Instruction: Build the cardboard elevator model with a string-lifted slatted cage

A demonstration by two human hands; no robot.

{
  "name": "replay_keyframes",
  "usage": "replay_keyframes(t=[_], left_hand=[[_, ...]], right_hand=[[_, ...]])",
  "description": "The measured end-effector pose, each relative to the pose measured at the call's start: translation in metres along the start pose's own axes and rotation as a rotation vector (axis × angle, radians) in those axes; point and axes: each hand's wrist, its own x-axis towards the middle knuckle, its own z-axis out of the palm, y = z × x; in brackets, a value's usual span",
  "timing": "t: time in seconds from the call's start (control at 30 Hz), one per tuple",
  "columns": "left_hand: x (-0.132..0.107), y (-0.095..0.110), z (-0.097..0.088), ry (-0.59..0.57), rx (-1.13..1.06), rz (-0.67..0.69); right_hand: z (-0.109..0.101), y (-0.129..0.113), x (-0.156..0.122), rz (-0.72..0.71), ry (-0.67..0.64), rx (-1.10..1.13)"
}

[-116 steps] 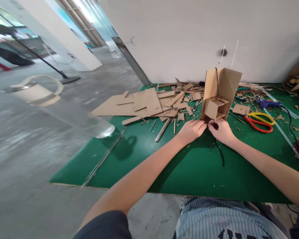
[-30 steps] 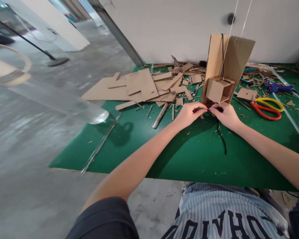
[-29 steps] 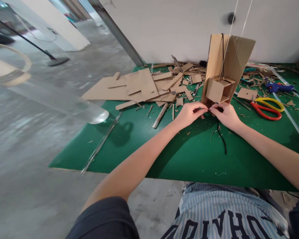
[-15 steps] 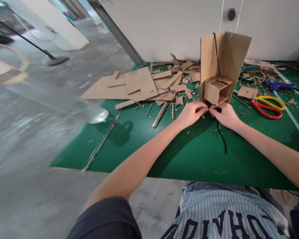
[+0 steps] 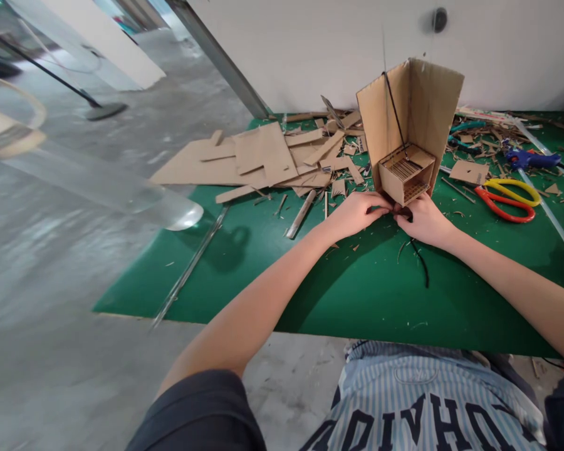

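A cardboard model (image 5: 439, 94) with two tall walls joined in a corner stands tilted on the green table. Low in that corner sits a small open-fronted cardboard box (image 5: 395, 185) with a slatted top. A black cord (image 5: 422, 263) runs from the left wall's top edge to the box, and a loose tail lies on the table below. Just under the box, the closed fingertips of my left hand (image 5: 360, 213) and my right hand (image 5: 427, 220) nearly meet, pinching a dark piece that looks like the cord, partly hidden by fingers.
Cardboard offcuts (image 5: 258, 150) pile up left and behind the model. To the right lie scissors with red and yellow handles (image 5: 507, 213), a blue glue gun (image 5: 531, 160) and clear strips (image 5: 552, 216). Another clear strip (image 5: 188, 269) crosses the table's left part.
The cardboard model has turned and tipped, its top shifting left, so more of the box's slatted top shows. My fingertips have drawn slightly apart, staying at its base.
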Motion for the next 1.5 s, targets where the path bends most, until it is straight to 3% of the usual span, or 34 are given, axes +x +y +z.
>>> replay_keyframes(t=[0.2, 0.57, 1.13, 1.27, 1.5], left_hand=[[-0.001, -0.003, -0.004, -0.012, 0.025, 0.014], [-0.002, 0.002, 0.005, 0.059, 0.039, -0.078], [0.007, 0.015, 0.018, 0.135, 0.06, -0.252], [0.004, 0.014, 0.021, 0.174, 0.079, -0.222], [0.0, 0.014, 0.025, 0.112, 0.158, -0.129]], right_hand=[[-0.006, 0.0, -0.001, -0.012, -0.025, 0.024], [-0.026, -0.002, -0.015, -0.367, -0.118, -0.191], [-0.026, 0.001, -0.012, -0.363, -0.129, -0.175], [-0.025, 0.001, -0.013, -0.376, -0.117, -0.191], [-0.025, 0.0, -0.013, -0.358, -0.126, -0.193]])
